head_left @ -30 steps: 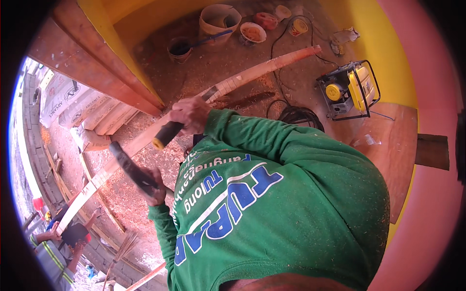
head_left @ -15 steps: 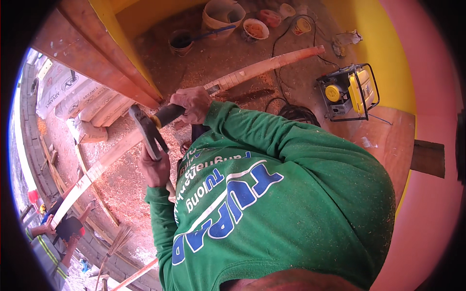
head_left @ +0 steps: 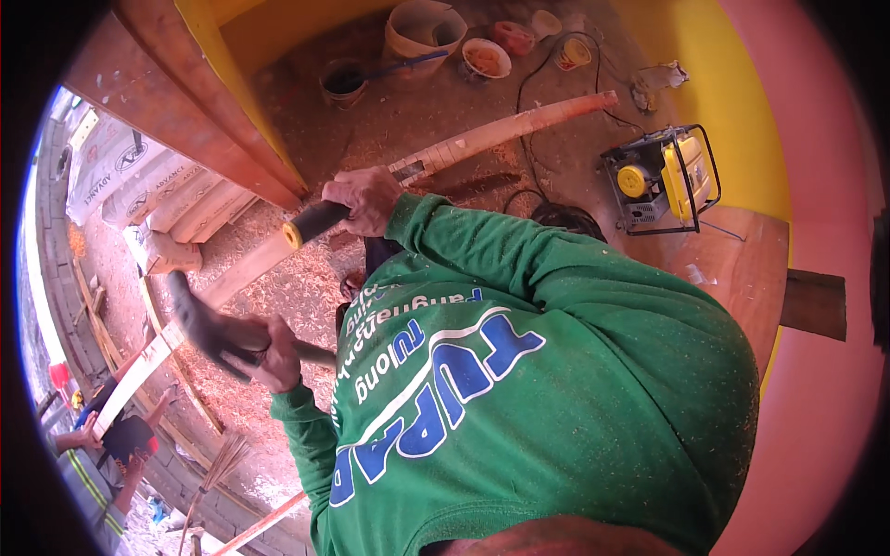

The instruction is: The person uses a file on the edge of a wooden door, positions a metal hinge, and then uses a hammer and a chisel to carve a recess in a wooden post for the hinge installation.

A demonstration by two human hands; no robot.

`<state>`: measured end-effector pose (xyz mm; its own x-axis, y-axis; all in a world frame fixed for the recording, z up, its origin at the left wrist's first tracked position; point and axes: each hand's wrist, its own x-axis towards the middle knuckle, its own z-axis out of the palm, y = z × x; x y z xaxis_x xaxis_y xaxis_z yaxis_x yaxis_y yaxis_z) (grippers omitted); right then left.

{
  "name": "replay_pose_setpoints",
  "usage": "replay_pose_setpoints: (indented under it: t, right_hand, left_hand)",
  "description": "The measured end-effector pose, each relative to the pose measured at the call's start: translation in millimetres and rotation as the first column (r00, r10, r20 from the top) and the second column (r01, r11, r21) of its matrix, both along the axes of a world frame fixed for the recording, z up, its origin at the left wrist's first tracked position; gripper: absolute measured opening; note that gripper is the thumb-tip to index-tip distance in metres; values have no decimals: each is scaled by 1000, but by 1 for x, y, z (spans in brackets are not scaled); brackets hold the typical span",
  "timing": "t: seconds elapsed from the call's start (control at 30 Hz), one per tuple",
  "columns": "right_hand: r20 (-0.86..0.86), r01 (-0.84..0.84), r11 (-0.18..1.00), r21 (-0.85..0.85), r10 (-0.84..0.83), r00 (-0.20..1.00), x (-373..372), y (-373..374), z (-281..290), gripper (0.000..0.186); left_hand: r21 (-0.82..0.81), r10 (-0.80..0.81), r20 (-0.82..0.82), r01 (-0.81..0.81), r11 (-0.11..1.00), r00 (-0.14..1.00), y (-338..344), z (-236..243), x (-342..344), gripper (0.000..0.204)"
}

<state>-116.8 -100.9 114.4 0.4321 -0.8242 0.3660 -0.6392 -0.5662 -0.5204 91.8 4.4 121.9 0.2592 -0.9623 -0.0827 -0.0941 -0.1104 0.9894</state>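
Note:
My left hand (head_left: 273, 354) is closed round the handle of a claw hammer (head_left: 209, 326), whose dark head is slightly blurred and stands apart from the chisel. My right hand (head_left: 364, 201) grips a chisel (head_left: 318, 221) by its black handle; the yellow-ringed butt end faces the hammer side. Under both hands runs a long wooden beam (head_left: 243, 271), crossed by pencil-like lines, with a dark rectangular cut near my right hand. The chisel's blade is mostly hidden by that hand. Green sleeves cover both my arms.
A yellow-and-black generator (head_left: 661, 176) stands at the right, near coiled black cable (head_left: 567, 219). Buckets (head_left: 422, 32) stand at the back. Stacked sacks (head_left: 176, 190) and a post (head_left: 218, 102) are at left. A co-worker's hands (head_left: 91, 434) are at the beam's far left end. Shavings litter the floor.
My left hand has swung the hammer away from the chisel's butt end, down and to the left. The right hand and chisel have stayed nearly in place.

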Motion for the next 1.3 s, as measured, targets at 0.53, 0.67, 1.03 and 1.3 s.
replay_pose_setpoints:
  t: [0.53,0.67,1.03,1.3]
  right_hand:
    - [22,42,998,-43,-41,999,-20,-6,0,29]
    - [90,8,998,-63,-3,996,-25,-7,1,28]
    - [56,21,1000,5,-21,998,-34,-13,5,25]
    - [56,-1,997,-76,5,998,-33,-14,2,24]
  left_hand:
    - [18,-156,354,160,987,922,-18,1,-20,18]
    - [-184,-136,351,211,960,926,-24,8,-28,22]
    - [-49,-314,411,365,930,856,-37,8,-32,14]
    - [-96,-341,184,362,927,922,-40,0,-33,20]
